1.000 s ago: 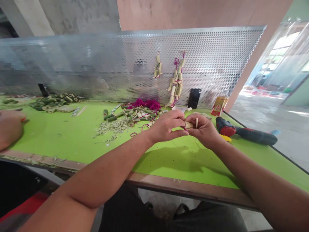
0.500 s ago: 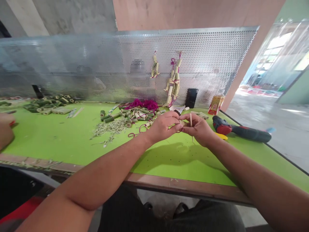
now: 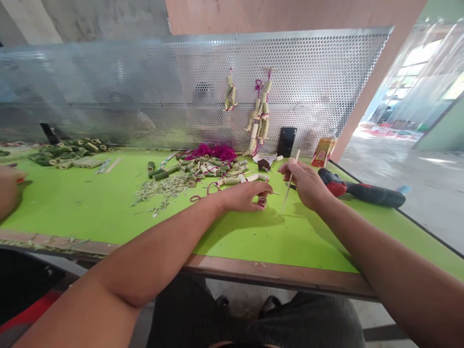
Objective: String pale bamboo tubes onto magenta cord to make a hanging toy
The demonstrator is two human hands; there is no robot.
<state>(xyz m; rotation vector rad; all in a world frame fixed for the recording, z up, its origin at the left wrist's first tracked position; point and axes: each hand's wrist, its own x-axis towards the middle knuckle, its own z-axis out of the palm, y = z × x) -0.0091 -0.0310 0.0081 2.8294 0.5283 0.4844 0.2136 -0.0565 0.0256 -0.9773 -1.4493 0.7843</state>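
Note:
My left hand (image 3: 244,195) is low over the green tabletop, its fingers closed on a short bamboo tube (image 3: 261,202) whose end shows purple cord inside. To the right, my right hand (image 3: 306,181) pinches a thin pale bamboo stick (image 3: 291,179), which slants with its lower end toward the table. Just beyond my left hand lie cut bamboo pieces (image 3: 232,181) in a row with purple cord (image 3: 196,198) trailing from them. Part of a small dark tool (image 3: 291,186) shows behind the stick; the rest is hidden by my right hand.
A pile of bamboo tubes (image 3: 170,171), shavings (image 3: 159,191) and purple cord (image 3: 217,152) lies left of centre. Bamboo figures (image 3: 260,116) hang on the perforated metal panel (image 3: 308,72). A phone (image 3: 287,141), a bottle (image 3: 324,149) and a power drill (image 3: 373,193) stand or lie at right. Another person's hand (image 3: 9,191) is at far left.
My hands have come apart. The left has dropped toward the table with the bamboo tube, and the right has moved right and up with the stick. The strung pieces behind now show.

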